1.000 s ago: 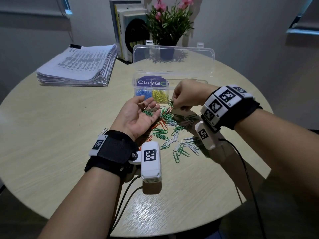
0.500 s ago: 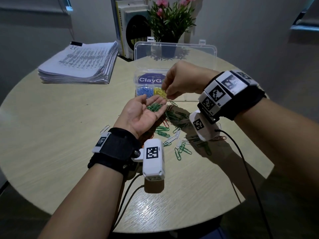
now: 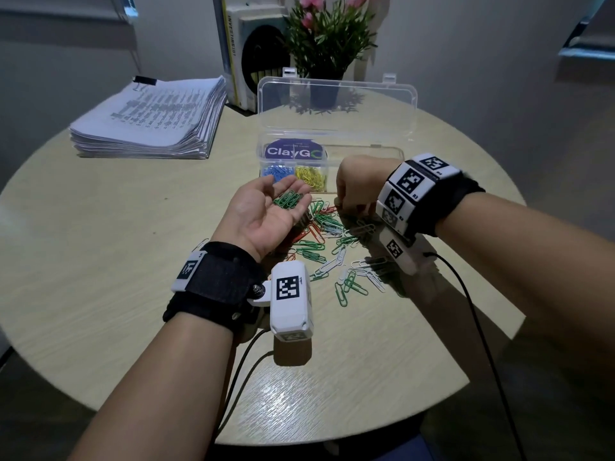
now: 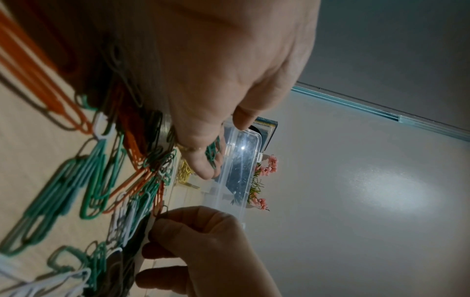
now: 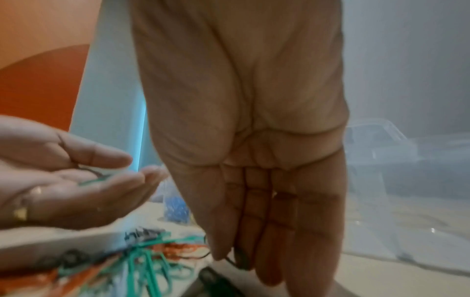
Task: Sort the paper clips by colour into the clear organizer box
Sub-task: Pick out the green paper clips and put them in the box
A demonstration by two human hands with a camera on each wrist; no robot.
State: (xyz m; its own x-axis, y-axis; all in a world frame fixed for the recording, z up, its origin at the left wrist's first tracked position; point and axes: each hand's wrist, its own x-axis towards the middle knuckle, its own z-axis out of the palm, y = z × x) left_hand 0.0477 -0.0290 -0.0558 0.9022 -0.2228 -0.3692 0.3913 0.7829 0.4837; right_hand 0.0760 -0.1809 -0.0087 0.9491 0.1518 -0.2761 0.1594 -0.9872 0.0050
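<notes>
My left hand (image 3: 263, 214) lies palm up, cupped, with several green paper clips (image 3: 288, 199) resting on its fingers. My right hand (image 3: 354, 184) reaches down at the far edge of the mixed pile (image 3: 327, 232) of green, orange and white clips. In the right wrist view its thumb and forefinger pinch a thin dark clip (image 5: 230, 261) there; its colour is unclear. The clear organizer box (image 3: 366, 151) stands open just behind both hands. It has blue clips (image 3: 276, 170) and yellow clips (image 3: 311, 177) in its left compartments.
A stack of printed paper (image 3: 149, 121) lies at the back left. Books (image 3: 246, 51) and a potted plant (image 3: 327, 38) stand behind the raised box lid (image 3: 336, 104). Cables (image 3: 466, 294) trail from both wrist cameras over the round table (image 3: 100, 261).
Half a second ago my right hand hovered over the left palm. It has since dropped back to the pile. The left palm holds more green clips than a second ago.
</notes>
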